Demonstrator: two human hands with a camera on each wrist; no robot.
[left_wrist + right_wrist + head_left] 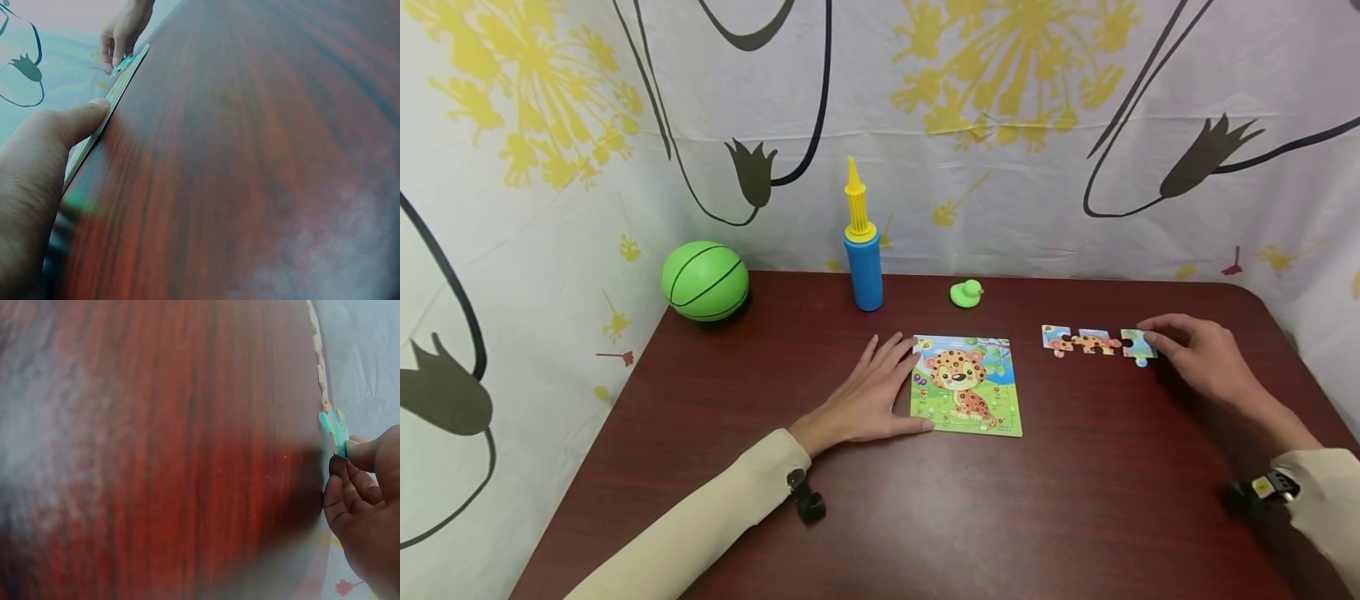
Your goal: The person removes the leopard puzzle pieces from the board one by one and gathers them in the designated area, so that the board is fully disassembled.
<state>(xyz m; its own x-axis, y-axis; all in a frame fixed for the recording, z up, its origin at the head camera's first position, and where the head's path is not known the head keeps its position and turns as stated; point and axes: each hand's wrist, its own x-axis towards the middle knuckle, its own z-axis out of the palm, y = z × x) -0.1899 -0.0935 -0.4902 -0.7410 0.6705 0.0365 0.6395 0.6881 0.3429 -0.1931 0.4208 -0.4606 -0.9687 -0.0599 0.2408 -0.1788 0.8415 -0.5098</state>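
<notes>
A square jigsaw puzzle (967,385) with a cartoon leopard cub lies flat on the dark red table. My left hand (871,398) spreads its straight fingers along the puzzle's left side, thumb at the lower left corner. In the left wrist view that thumb (84,119) rests on the edge of the thin board (122,94). Farther right, my right hand (1206,354) pinches a blue-green puzzle piece (1138,345) between thumb and fingers. The right wrist view shows this piece (337,430) tilted up a little. To its left lie two loose puzzle pieces, one blue and orange (1054,335), one spotted (1093,341).
A green ball (706,282) sits at the table's back left corner. Behind the puzzle stand a blue and yellow hand pump (867,271) and a small green rubber duck (966,293). Patterned white cloth (1030,225) hangs along the back and sides.
</notes>
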